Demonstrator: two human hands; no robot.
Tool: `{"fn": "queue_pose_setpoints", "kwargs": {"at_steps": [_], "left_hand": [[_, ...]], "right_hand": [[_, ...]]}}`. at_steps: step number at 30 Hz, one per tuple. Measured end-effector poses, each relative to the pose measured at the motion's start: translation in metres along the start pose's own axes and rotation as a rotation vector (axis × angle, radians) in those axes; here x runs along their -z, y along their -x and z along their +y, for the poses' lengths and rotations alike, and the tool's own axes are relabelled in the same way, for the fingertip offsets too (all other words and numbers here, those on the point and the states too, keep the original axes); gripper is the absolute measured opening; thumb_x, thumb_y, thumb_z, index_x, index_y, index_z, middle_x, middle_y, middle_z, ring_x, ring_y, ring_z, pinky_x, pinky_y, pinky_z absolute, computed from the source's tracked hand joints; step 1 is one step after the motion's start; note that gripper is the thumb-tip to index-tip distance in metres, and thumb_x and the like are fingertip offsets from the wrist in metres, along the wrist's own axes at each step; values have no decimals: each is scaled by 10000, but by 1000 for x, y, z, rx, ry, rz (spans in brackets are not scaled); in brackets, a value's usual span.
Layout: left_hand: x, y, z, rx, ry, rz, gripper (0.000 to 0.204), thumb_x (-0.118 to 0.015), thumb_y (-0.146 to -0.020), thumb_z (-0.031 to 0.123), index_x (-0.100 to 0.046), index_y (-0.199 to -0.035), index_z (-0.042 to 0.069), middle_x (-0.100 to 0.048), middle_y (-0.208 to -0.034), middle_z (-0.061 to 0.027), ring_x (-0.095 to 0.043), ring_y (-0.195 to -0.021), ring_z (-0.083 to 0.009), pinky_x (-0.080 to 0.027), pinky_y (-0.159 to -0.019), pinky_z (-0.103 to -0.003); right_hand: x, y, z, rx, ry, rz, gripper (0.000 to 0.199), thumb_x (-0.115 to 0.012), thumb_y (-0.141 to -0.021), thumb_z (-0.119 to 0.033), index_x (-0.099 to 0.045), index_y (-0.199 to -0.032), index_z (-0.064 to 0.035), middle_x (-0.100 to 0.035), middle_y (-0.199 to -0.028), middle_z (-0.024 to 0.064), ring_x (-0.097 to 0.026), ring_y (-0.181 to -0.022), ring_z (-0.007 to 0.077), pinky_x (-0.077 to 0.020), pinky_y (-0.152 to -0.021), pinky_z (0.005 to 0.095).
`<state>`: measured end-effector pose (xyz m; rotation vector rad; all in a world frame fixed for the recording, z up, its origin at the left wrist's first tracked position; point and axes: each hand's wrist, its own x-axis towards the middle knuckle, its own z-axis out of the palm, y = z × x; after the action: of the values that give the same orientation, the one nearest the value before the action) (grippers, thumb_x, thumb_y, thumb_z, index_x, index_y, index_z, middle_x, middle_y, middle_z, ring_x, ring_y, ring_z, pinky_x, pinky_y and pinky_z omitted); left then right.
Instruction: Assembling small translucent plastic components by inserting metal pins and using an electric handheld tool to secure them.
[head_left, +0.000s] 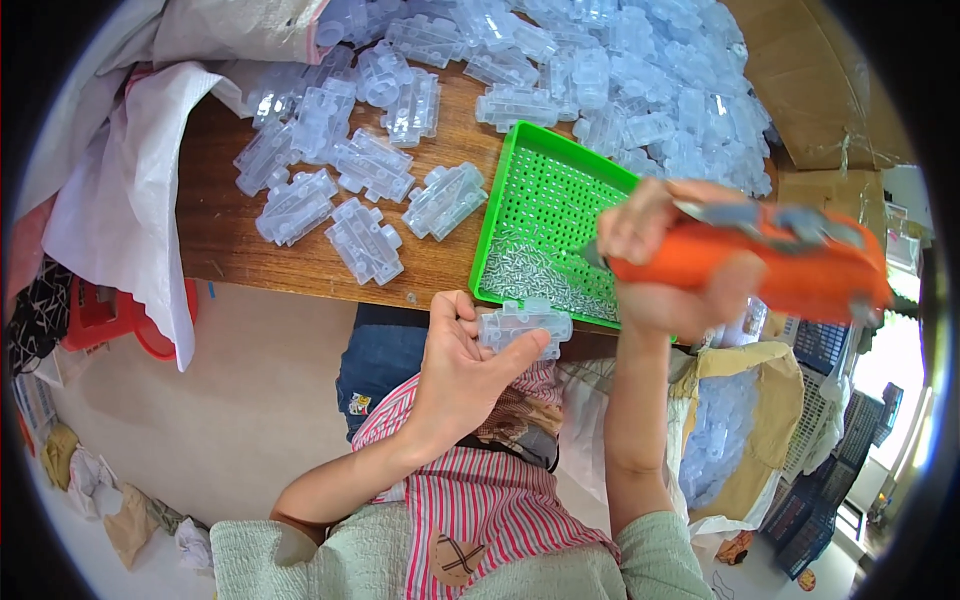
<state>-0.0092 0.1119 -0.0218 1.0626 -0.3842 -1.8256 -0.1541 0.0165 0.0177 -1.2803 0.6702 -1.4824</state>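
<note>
Blurred and orange, a driver (790, 265) sits in the right hand (660, 305), its fingers wrapped around the tool, the dark tip pointing left above the tray's right side. Blur hides whether anything is on the tip. The left hand (460, 370) holds a clear plastic part (512, 326) between thumb and fingers, at the tray's near edge; whether the part touches the tray cannot be told.

Beyond the hands, a green tray (489, 220) with a perforated base lies tilted on the wooden counter (225, 245), near its front edge. Small silvery screws (545, 280) are heaped in the tray's near half. Left of the tray, loose clear parts (365, 240) lie scattered on the counter; behind and to the right rises a big pile (680, 95) of similar parts. A white sack (125, 200) drapes over the counter's left end.

Below the hands is a striped apron (480, 500). An open brown bag (775, 415) at right holds more clear parts. Dark crates (835, 470) stand farther right, and a red basket (90, 325) sits at left.
</note>
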Motion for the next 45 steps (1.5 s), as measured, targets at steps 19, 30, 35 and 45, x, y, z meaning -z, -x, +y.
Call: {"fn": "queue_pose_setpoints", "kwargs": {"at_steps": [19,30,35,45], "left_hand": [[-2,-4,0,-99,1,-4,450,-682,-758,-66,-274,-898,63,-486,-851,-46,-551,-758,-58,-479,-572,-187],[2,4,12,33,-98,-67,452,-685,-770,-40,-280,-953,45,-576,-910,-110,-615,-779,-96,-512,-589,-188],[4,10,23,124,-43,-77,402,-644,-831,-1,-304,-1046,12,-603,-1002,-129,-609,-854,-108,-530,-671,-227],[15,9,9,201,141,-91,284,-623,-837,-19,-375,-946,63,-606,-940,-70,-595,-830,-77,-495,-715,-202]], "right_hand": [[-38,16,-27,-84,107,-322,596,-636,-777,-571,-499,-911,-7,-526,-616,88,-482,-556,185,-438,-499,316],[-24,-2,-33,-68,-233,-292,704,-509,-847,-601,-465,-1145,35,-516,-625,61,-514,-582,175,-462,-502,307],[4,-8,-19,-7,167,10,678,-446,-851,-609,-489,-1095,22,-455,-579,51,-429,-517,150,-389,-453,287],[22,5,17,8,226,170,572,-480,-842,-573,-517,-992,-22,-430,-547,52,-420,-499,153,-382,-452,293]]}}
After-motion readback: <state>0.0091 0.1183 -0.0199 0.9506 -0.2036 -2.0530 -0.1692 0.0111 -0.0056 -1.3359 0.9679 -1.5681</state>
